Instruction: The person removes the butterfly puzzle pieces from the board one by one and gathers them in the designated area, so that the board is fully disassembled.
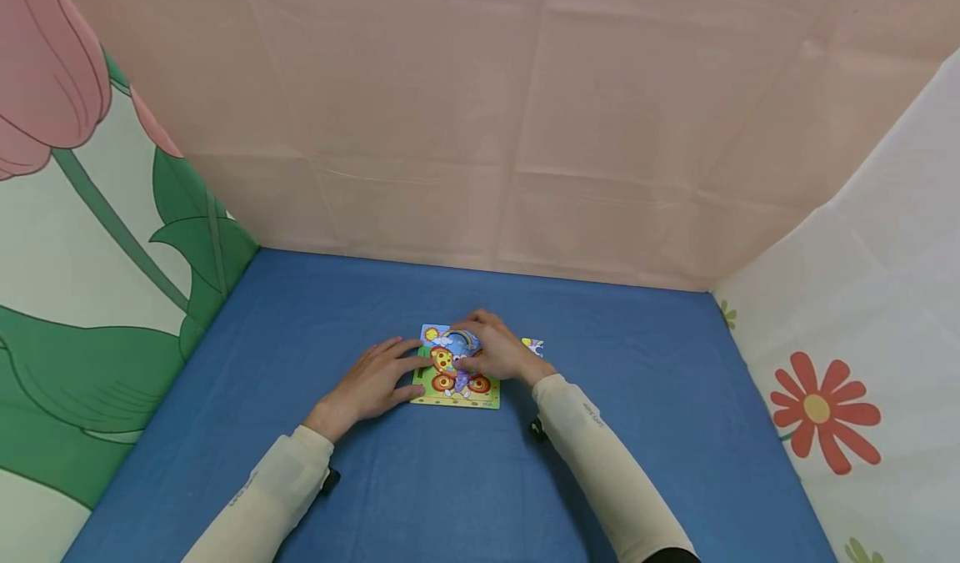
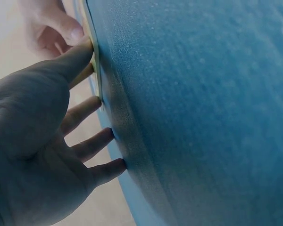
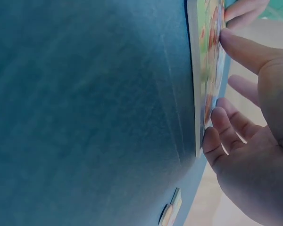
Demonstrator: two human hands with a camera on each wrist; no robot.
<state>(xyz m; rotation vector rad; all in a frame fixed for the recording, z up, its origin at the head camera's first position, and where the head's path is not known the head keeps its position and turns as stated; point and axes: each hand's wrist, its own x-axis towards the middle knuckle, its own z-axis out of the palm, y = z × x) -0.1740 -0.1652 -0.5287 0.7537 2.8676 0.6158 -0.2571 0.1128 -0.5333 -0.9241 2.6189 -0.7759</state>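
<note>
A small jigsaw puzzle board [image 1: 459,397] with a colourful cartoon picture, including a rainbow and orange wheels, lies flat on the blue cloth. My left hand [image 1: 371,382] rests at its left edge with fingers spread and fairly straight. Across the upper right part of the board reaches my right hand [image 1: 501,350], its thumb and fingertips set wide apart on the picture. In the right wrist view that thumb touches the printed face [image 3: 212,52], and the other fingers bend lightly near the board's edge. The right hand hides part of the picture.
A loose puzzle piece [image 1: 533,345] lies just right of the board, partly behind the right hand. Blue cloth [image 1: 637,413] covers the table. A plain beige sheet [image 1: 480,129] hangs behind, with flower-printed sheets [image 1: 817,409] at both sides.
</note>
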